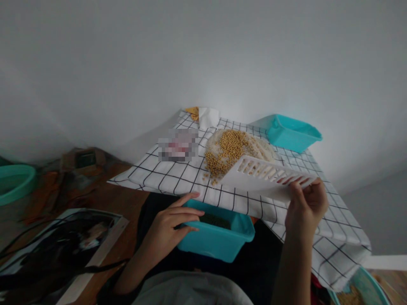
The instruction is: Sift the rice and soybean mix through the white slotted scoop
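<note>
My right hand (307,203) pinches the right end of a white slotted plastic tray (254,182). The tray is tilted, its far left edge beside a pile of yellow soybeans (233,144) and pale rice-like grains (260,146) on the checked tablecloth (171,171). My left hand (178,218) holds the left corner of a turquoise plastic bin (211,241) at my lap, fingers over the rim. Dark green contents (216,221) lie in this bin, too dim to identify.
Another turquoise bin (292,133) stands at the table's back right. A white cloth (208,117) and a pixelated item (179,145) are on the left. Below are a green basin (15,182), a cardboard box (84,160), a picture board (79,250) and a tub with grain (359,292).
</note>
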The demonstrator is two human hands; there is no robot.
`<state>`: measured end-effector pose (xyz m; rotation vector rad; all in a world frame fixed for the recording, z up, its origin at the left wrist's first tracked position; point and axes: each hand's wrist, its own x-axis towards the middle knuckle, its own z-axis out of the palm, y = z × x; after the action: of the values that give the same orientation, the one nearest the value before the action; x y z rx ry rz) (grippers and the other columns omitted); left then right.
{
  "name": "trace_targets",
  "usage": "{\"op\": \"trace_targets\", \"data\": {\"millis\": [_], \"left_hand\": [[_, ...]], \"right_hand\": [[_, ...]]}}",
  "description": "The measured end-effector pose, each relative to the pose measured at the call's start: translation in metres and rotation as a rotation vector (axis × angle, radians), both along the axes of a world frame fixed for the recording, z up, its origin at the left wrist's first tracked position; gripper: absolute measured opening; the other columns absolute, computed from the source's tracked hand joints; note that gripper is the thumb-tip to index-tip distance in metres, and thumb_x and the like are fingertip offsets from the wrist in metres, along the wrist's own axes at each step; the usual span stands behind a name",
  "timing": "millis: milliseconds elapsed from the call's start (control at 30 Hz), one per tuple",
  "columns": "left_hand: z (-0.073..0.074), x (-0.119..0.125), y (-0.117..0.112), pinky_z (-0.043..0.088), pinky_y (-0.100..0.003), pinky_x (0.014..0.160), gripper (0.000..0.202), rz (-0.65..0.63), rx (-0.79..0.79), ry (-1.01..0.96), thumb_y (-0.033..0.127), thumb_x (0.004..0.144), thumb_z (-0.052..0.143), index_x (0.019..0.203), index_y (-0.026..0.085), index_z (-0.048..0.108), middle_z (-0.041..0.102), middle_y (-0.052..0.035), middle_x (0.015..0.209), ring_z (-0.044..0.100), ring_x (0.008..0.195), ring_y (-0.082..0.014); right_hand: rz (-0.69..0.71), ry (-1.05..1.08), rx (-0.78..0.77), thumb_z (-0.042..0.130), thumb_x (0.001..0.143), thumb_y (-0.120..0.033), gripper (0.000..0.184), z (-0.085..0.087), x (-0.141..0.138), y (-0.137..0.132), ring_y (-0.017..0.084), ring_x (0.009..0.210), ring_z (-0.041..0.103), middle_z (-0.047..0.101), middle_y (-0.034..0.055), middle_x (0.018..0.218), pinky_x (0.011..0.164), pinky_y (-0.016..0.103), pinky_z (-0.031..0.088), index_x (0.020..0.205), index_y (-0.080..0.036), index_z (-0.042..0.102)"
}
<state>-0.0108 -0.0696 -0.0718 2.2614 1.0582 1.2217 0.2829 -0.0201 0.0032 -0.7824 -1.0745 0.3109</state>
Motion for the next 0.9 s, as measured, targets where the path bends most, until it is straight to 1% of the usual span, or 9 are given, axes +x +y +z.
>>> {"op": "trace_targets", "data": {"millis": [100,267,367,467,600,633,700,767,900], "left_hand": [[-0.002,-0.002,-0.001,0.056,-0.038,0.103,0.015,-0.020,0.002,0.002,0.010,0.087,0.067,0.091,0.020,0.078,0.080,-0.0047,0.104,0.057,0.131,-0.0271],[-0.004,-0.002,-0.007,0.052,-0.035,0.107,0.017,-0.032,0.036,0.014,0.010,0.090,0.063,0.088,0.020,0.076,0.077,-0.0048,0.115,0.052,0.136,-0.0240],[-0.004,-0.003,-0.010,0.052,-0.033,0.107,0.018,-0.019,0.094,-0.015,0.009,0.091,0.060,0.088,0.021,0.074,0.076,-0.0045,0.116,0.059,0.129,-0.0209],[-0.003,-0.006,-0.013,0.052,-0.032,0.106,0.016,-0.006,0.144,-0.033,0.010,0.090,0.063,0.090,0.022,0.074,0.078,-0.0028,0.108,0.064,0.120,-0.0194],[-0.004,-0.006,-0.022,0.057,-0.028,0.096,0.023,-0.035,0.130,-0.059,0.006,0.089,0.059,0.095,0.023,0.074,0.080,-0.0020,0.100,0.069,0.110,-0.0183],[-0.005,-0.005,-0.024,0.058,-0.027,0.093,0.025,-0.042,0.118,-0.077,0.005,0.089,0.058,0.096,0.023,0.074,0.080,-0.0023,0.099,0.070,0.108,-0.0182],[-0.007,-0.002,-0.030,0.059,-0.028,0.091,0.026,-0.042,0.091,-0.116,0.005,0.089,0.058,0.097,0.023,0.074,0.079,-0.0033,0.100,0.070,0.105,-0.0189],[-0.010,-0.002,-0.034,0.060,-0.030,0.090,0.026,-0.029,0.069,-0.145,0.005,0.089,0.058,0.098,0.023,0.074,0.079,-0.0039,0.100,0.070,0.105,-0.0200],[-0.013,-0.005,-0.041,0.060,-0.031,0.089,0.029,0.010,0.064,-0.144,0.005,0.087,0.058,0.100,0.025,0.074,0.079,-0.0033,0.100,0.070,0.104,-0.0202]], "right_hand": [[-0.066,0.111,0.029,0.075,0.071,-0.018,0.020,-0.004,0.007,0.000,0.011,0.065,0.060,0.057,-0.0051,0.070,0.071,0.030,0.054,0.073,-0.020,0.054],[-0.213,0.240,-0.037,0.076,0.070,-0.021,0.021,-0.008,0.020,-0.003,0.012,0.071,0.063,0.062,-0.0043,0.076,0.079,0.032,0.055,0.076,-0.019,0.056],[-0.270,0.272,-0.061,0.077,0.070,-0.023,0.022,-0.009,0.024,-0.003,0.011,0.074,0.063,0.062,-0.0033,0.078,0.081,0.030,0.053,0.074,-0.019,0.056],[-0.267,0.329,-0.078,0.078,0.069,-0.024,0.023,-0.013,0.021,-0.009,0.012,0.078,0.063,0.061,-0.0039,0.079,0.086,0.031,0.052,0.072,-0.019,0.055],[-0.261,0.421,-0.188,0.074,0.076,-0.027,0.018,-0.033,0.007,-0.031,0.015,0.089,0.066,0.063,-0.0017,0.084,0.093,0.032,0.049,0.077,-0.020,0.057],[-0.284,0.411,-0.220,0.070,0.081,-0.029,0.013,-0.041,0.002,-0.038,0.018,0.095,0.066,0.065,-0.0003,0.088,0.094,0.035,0.049,0.086,-0.021,0.061],[-0.289,0.298,-0.253,0.061,0.088,-0.034,0.018,-0.057,-0.007,-0.050,0.024,0.109,0.063,0.067,0.0047,0.099,0.095,0.040,0.050,0.101,-0.023,0.063],[-0.283,0.282,-0.261,0.059,0.089,-0.037,0.024,-0.069,-0.017,-0.058,0.028,0.114,0.062,0.068,0.0077,0.102,0.093,0.045,0.051,0.109,-0.024,0.062],[-0.239,0.306,-0.253,0.053,0.093,-0.035,0.028,-0.074,-0.034,-0.062,0.028,0.111,0.065,0.070,0.0067,0.107,0.093,0.046,0.051,0.117,-0.025,0.062]]}}
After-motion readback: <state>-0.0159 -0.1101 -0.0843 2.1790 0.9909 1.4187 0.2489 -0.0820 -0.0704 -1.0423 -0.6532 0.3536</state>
